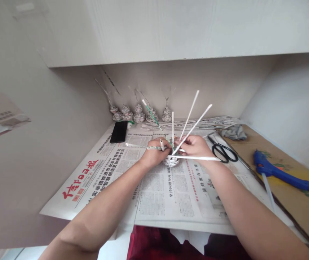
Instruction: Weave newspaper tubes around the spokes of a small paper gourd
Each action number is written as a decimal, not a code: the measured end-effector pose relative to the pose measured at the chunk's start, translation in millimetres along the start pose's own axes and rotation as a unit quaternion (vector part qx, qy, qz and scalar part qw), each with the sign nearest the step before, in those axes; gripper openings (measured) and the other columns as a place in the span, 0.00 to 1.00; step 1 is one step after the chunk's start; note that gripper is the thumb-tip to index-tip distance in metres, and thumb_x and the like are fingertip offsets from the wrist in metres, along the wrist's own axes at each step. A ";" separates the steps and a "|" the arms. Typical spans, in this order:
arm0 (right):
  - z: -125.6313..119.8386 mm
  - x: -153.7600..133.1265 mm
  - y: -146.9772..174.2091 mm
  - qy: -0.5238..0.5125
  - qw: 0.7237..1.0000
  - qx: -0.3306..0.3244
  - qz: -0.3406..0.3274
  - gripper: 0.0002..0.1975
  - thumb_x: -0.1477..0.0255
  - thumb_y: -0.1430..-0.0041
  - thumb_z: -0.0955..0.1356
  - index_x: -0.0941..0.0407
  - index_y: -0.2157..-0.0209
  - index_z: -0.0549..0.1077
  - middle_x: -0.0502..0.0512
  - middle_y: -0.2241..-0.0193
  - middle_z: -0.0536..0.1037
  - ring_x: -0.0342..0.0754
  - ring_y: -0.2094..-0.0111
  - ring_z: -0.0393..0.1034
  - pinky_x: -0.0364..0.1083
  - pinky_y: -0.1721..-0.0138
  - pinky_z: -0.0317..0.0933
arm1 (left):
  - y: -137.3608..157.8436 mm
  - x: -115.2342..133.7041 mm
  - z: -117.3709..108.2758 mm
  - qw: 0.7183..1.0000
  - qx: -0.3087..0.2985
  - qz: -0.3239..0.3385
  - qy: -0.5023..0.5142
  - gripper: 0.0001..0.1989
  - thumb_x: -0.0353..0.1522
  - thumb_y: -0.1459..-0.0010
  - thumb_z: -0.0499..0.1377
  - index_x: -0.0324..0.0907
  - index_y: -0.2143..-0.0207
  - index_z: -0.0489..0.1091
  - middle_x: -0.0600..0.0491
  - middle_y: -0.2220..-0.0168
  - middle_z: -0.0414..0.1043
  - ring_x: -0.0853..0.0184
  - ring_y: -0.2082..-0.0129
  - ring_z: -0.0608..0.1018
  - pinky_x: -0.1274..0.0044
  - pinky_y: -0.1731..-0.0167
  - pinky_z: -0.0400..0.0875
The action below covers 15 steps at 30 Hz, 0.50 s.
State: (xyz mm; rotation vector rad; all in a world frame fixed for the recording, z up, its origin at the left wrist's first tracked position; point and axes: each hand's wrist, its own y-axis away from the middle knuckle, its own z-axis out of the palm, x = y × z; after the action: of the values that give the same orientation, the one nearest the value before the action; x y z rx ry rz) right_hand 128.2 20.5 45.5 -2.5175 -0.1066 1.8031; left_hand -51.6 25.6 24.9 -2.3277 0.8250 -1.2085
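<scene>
A small round piece woven from rolled newspaper tubes [171,161] sits low over the newspaper, partly hidden by my hands. Several paper tubes [189,115] fan out from it, mostly white, one of them with green print. My left hand [156,153] is closed on the left side of the woven piece, with tube ends poking out by its fingers. On the other side, my right hand [196,145] has its fingertips pinched on a paper tube close to the weave. One long white tube [194,157] lies across in front of my right wrist.
Several gourd-shaped woven pieces [138,113] stand along the back wall beside a black phone [119,132]. Loose paper tubes [197,123] lie behind my hands. To the right are black-handled scissors [224,152], a grey cloth [235,132] and a blue glue gun [281,173]. An overhead panel [170,32] hangs above.
</scene>
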 end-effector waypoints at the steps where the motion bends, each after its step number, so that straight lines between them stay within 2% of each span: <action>1: -1.0 -0.5 0.6 0.038 0.999 0.003 -0.023 0.11 0.63 0.52 0.73 0.56 0.70 0.78 0.52 0.80 0.77 0.45 0.81 0.69 0.42 0.80 0.60 | 0.1 1.1 -0.1 1.000 -0.003 0.006 -0.003 0.07 0.22 0.50 0.60 0.40 0.75 0.74 0.55 0.73 0.74 0.71 0.71 0.74 0.80 0.66 0.69; 3: -3.2 -3.8 3.1 0.095 0.994 0.003 -0.056 0.11 0.62 0.50 0.71 0.55 0.71 0.79 0.51 0.81 0.76 0.45 0.79 0.70 0.42 0.78 0.60 | 0.2 3.7 -0.8 1.000 -0.011 0.024 -0.015 0.07 0.22 0.49 0.60 0.41 0.74 0.75 0.54 0.72 0.74 0.70 0.70 0.75 0.79 0.65 0.69; 6: -6.5 -10.5 8.0 0.121 0.990 -0.012 -0.068 0.13 0.60 0.48 0.70 0.55 0.74 0.78 0.50 0.83 0.75 0.45 0.79 0.69 0.42 0.76 0.60 | 0.6 7.5 -2.8 0.998 -0.031 0.058 -0.019 0.08 0.23 0.47 0.59 0.41 0.73 0.76 0.53 0.70 0.76 0.69 0.68 0.76 0.78 0.63 0.70; 10: -12.9 -11.6 8.8 0.061 0.996 -0.058 -0.020 0.15 0.58 0.47 0.69 0.56 0.75 0.76 0.50 0.84 0.73 0.43 0.83 0.65 0.42 0.79 0.59 | 1.4 9.6 -5.4 0.995 -0.055 0.085 0.005 0.08 0.24 0.46 0.58 0.43 0.70 0.77 0.52 0.67 0.77 0.69 0.65 0.77 0.77 0.60 0.71; 12: -16.4 -9.4 6.6 0.030 0.996 -0.078 0.014 0.15 0.58 0.48 0.70 0.57 0.74 0.75 0.52 0.82 0.75 0.43 0.82 0.67 0.42 0.80 0.60 | 1.6 9.4 -5.8 0.992 -0.068 0.108 0.009 0.10 0.24 0.46 0.58 0.43 0.68 0.78 0.51 0.65 0.77 0.68 0.62 0.77 0.76 0.58 0.71; 15: -18.2 -8.0 4.2 0.010 0.996 -0.086 0.025 0.13 0.61 0.47 0.70 0.58 0.75 0.75 0.53 0.81 0.76 0.43 0.81 0.67 0.41 0.80 0.60 | 1.3 8.5 -5.0 0.990 -0.071 0.125 0.015 0.11 0.23 0.46 0.57 0.43 0.66 0.78 0.50 0.63 0.77 0.67 0.59 0.77 0.75 0.55 0.70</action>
State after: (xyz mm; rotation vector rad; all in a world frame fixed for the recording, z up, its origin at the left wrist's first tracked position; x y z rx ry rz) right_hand 143.0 15.8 58.7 -2.6756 -0.2080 1.8624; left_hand -52.3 18.6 32.0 -2.2352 1.2090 -1.1113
